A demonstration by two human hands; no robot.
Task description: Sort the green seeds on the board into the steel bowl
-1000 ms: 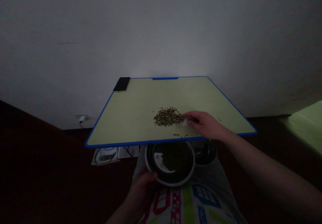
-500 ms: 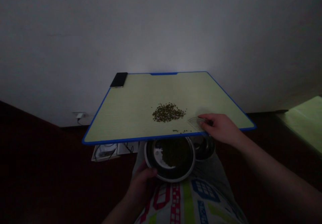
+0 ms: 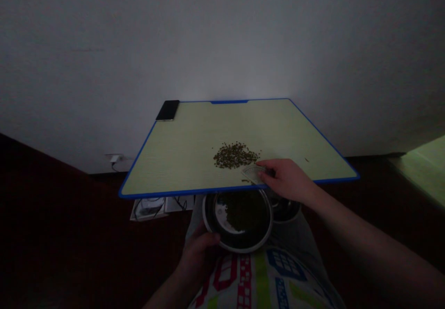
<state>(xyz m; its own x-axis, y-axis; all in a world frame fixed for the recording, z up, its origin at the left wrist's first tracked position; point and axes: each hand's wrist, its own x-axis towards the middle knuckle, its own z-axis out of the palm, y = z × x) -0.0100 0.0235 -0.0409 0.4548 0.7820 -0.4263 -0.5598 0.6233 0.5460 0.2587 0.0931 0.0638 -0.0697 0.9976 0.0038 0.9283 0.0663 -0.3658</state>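
My left hand grips the near-left rim of a round metal bowl under the table's front edge. Small dark green grains cover much of its bottom. Over the front of the pale table, my right hand pinches a thin, see-through plastic protractor. Its left edge lies by a few stray grains near the blue edge. Just beyond it a loose pile of brownish grains is spread on the tabletop. The protractor's right part is hidden by my fingers.
The blue-rimmed table stands against a grey wall. A black phone lies at its far left corner. A second metal bowl sits partly under the table, right of the first. Below are a white box with cables and a plugged-in charger.
My right hand has moved left with the protractor, along the front edge toward the stray grains. My left hand keeps its hold on the bowl. The whole view has shifted slightly.
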